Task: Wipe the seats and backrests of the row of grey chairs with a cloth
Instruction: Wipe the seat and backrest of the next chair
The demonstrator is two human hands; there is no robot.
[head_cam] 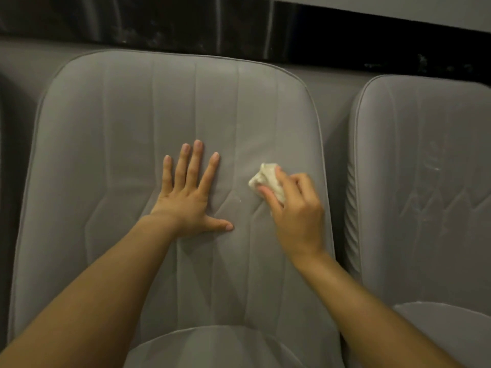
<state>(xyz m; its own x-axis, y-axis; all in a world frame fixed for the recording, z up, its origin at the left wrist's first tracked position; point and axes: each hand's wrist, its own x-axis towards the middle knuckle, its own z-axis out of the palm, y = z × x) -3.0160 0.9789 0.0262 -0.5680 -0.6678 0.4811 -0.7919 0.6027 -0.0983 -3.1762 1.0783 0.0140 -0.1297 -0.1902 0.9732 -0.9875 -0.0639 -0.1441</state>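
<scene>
All around the pinched cloth spread the big grey backrest (119, 128) of one chair, and this was the part being wiped. To the right of the grip stood the next chair (425, 181), with pale marks on it, so I think it had not been wiped yet. Below the grip, near the person, the front of the seat (212, 346) peeked into view.

The left hand (186, 200) lay flat on the backrest, just to the left of the grip. Its fingers were straight and spread, and it held nothing. It looked like it was holding the chair steady.

The right hand (297, 216) had its fingers (285, 179) curled tight around the cloth (265, 179). The cloth was a small white ball, and it touched the backrest on the right side, about halfway up. The wrist was bent so the cloth poked out ahead of the knuckles.

Just left of the cloth sat some tiny white specks (239, 200). A good wipe would go over them first. It would help to press firmly, go in long strokes along the seams, and open the cloth a bit so more of it rubs. The top and left parts of the backrest, far from the grip, probably needed wiping too.
</scene>
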